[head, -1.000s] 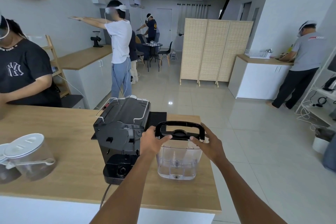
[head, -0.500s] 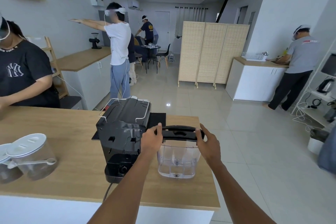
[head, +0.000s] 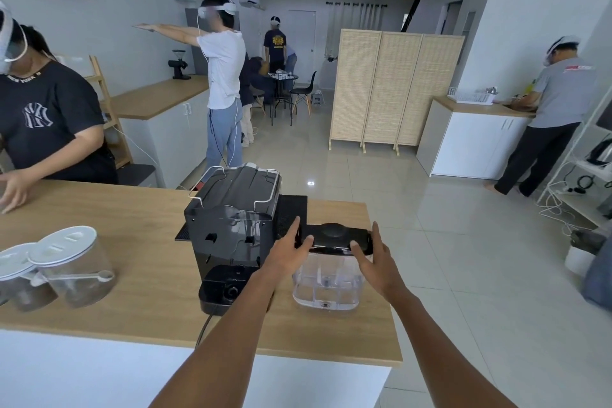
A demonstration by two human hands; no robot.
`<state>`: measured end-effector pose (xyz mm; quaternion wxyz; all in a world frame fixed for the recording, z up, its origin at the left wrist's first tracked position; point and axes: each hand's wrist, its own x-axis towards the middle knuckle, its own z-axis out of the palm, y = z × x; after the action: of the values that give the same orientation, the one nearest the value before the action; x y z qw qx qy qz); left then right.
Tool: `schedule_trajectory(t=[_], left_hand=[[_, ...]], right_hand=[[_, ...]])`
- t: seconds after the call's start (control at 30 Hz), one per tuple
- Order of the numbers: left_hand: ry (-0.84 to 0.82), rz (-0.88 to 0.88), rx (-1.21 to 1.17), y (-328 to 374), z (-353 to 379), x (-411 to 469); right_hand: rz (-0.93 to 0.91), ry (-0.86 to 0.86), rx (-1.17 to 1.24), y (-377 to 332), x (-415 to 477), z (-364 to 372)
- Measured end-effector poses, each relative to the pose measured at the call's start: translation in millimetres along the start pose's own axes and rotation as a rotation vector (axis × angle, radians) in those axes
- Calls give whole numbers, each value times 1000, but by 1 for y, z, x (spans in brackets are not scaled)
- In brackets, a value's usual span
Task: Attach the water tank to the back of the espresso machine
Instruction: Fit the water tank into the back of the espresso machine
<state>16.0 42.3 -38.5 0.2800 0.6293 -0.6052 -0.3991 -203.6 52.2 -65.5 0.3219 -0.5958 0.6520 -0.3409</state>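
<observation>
An open tiled room with several other people at white counters surrounds a light wooden countertop (head: 132, 275), which carries the work. The black box-shaped espresso machine (head: 231, 228) stands with its rear face toward the wearer, its round base socket exposed, a sign the tank seat is vacant. The clear plastic water tank with a black lid (head: 328, 278) sits upright on the counter just beside the machine's right side, not yet mounted. The left hand (head: 288, 252) and right hand (head: 374, 258) bracket the lid ends, fingers moderately spread and pressed against it, thumbs on the near edge; a two-sided hold of this kind suits a level lift. The tank stands near the counter's right and front edges, so room on that side is slim, while open surface lies to the left in front of the machine. Two clear lidded canisters (head: 66, 268) stand well apart at far left and should not obstruct
</observation>
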Motion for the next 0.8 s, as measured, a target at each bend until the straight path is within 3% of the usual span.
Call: schedule_trajectory(t=[0.17, 0.43, 0.8], left_hand=[[-31, 75, 165, -9, 8, -6], [12, 193, 140, -17, 10, -8], [119, 139, 107, -25, 27, 3]], right_hand=[[-34, -33, -91, 9, 1, 4], [-187, -22, -83, 27, 9, 1], [-236, 97, -33, 43, 15, 17]])
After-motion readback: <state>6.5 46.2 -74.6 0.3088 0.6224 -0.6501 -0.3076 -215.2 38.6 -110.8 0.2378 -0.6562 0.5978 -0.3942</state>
